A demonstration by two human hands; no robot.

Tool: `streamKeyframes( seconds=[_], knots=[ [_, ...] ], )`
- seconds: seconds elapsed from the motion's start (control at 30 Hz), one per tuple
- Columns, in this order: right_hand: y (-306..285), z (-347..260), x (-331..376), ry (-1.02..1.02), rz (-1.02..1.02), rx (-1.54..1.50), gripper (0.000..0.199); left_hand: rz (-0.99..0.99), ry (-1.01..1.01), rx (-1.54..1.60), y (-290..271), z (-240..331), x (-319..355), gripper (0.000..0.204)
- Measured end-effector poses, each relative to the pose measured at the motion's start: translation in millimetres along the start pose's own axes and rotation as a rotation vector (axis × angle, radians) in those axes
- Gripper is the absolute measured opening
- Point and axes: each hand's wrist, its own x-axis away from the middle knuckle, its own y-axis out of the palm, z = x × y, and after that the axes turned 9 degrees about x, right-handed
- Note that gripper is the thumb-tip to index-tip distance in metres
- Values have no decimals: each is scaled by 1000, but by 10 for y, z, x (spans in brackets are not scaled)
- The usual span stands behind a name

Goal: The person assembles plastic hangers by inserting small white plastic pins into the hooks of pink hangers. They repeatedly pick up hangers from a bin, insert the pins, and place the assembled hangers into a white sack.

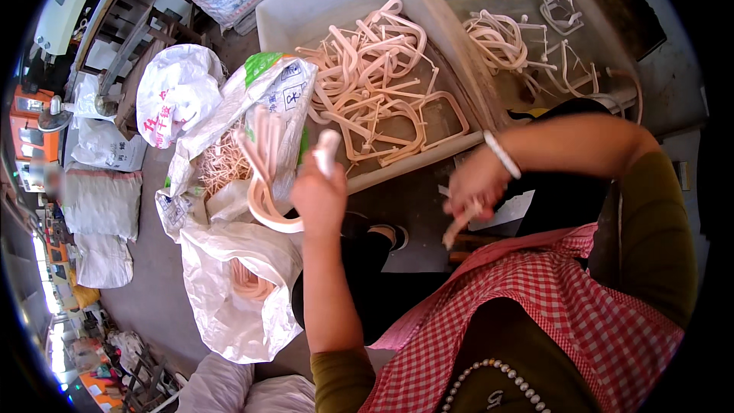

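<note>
My left hand (pixel 317 193) is closed around a few bent, pale pink plastic strips (pixel 267 203), whose curved ends hang over the open sack to its left. Something white (pixel 326 151) covers or sits at its thumb; I cannot make out which. Lower down and to the right, my right hand (pixel 475 180) pinches a short pink plastic scrap (pixel 462 228) pointing down and left. A white band (pixel 501 154) circles my right wrist. Ahead of both hands, a large pale tub (pixel 428 162) holds a tangle of pink bent plastic parts (pixel 382 80).
An open printed sack (pixel 294 84) contains thin pink scraps (pixel 223 164). Nearer me, a white sack (pixel 206 291) has coiled pink strips (pixel 251 281) inside. Another bin (pixel 589 38) at the far right holds more pale parts. Filled sacks (pixel 103 203) lie on the floor at left.
</note>
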Motion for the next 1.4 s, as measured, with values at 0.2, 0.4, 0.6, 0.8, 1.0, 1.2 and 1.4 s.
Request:
streamKeyframes(
  seconds=[0.2,0.4,0.6,0.8,1.0,1.2,1.4],
  knots=[
    [-273,-1072,341,-1550,1284,-74,37,112,-524,803,-164,68,-18,23],
    [-1297,-2497,-383,-1601,1889,923,40,62,-792,1441,-176,-88,-84,27],
    [-1543,-1466,-1368,-568,1493,18,26,205,-851,1569,-312,-56,-79,25],
    [-1378,-20,-2515,92,1172,-456,75,206,-835,1462,-254,-45,-74,19],
    [-1551,154,-2849,-231,1003,-1190,38,103,-796,1447,-170,61,-202,20],
    [-1494,-169,-2181,-575,1177,-897,19,120,-754,1277,-212,-13,-140,16],
    [-1190,-383,-725,-401,1140,92,28,97,-636,1068,-190,-38,-164,15]
  ],
)
